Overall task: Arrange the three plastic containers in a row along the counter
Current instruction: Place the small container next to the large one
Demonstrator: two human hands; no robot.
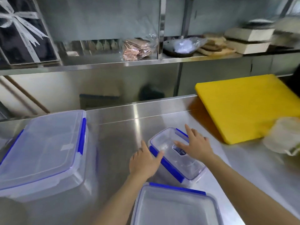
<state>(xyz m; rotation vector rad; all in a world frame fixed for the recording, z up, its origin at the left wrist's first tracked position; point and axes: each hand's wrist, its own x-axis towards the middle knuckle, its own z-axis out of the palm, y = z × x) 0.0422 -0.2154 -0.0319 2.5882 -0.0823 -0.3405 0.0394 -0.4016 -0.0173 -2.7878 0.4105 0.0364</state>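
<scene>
Three clear plastic containers with blue lid clips stand on the steel counter [121, 127]. The large container [43, 153] is at the left. The small container [164, 143] sits mid-counter, turned at an angle. A medium container [175, 207] is at the near edge, cut off by the frame. My left hand [144, 161] rests against the small container's left side, fingers spread. On its lid lies my right hand [196, 146], fingers apart. Neither hand is closed around it.
A yellow cutting board [243, 104] lies at the right rear of the counter, with a pale bundle [284, 137] at its near corner. Above, a steel shelf [113, 64] holds wrapped packets, a bowl and boxes. Bare steel lies between the large and small containers.
</scene>
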